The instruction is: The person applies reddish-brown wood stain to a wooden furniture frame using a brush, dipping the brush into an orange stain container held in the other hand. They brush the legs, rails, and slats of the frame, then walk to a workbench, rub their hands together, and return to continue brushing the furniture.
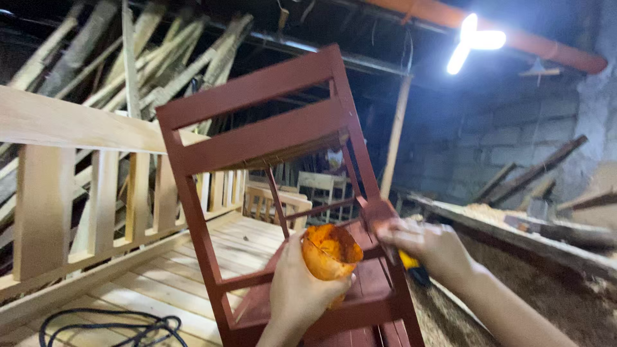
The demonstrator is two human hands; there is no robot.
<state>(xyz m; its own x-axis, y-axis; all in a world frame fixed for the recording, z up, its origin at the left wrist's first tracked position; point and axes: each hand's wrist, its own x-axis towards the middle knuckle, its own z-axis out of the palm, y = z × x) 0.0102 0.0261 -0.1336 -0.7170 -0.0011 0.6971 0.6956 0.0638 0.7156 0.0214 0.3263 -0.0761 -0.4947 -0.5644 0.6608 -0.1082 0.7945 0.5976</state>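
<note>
An orange cup (329,252), smeared inside with paint, sits low in the middle, the left hand (301,292) clenched around it with fingers (340,283) wrapped under its rim. Just beside it, the right hand (432,246) grips a yellow-handled brush (409,262) against the red-brown chair frame (257,138). The chair stands on a bare slatted bed frame (96,193), a black cable (109,328) nearby. Stacked timber (160,51), a block wall (514,128) and a bright lamp (472,42) surround.

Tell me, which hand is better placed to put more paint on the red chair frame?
Probably the right hand: it holds a yellow-handled brush against the red chair frame. The left hand is busy gripping the orange cup.
</note>
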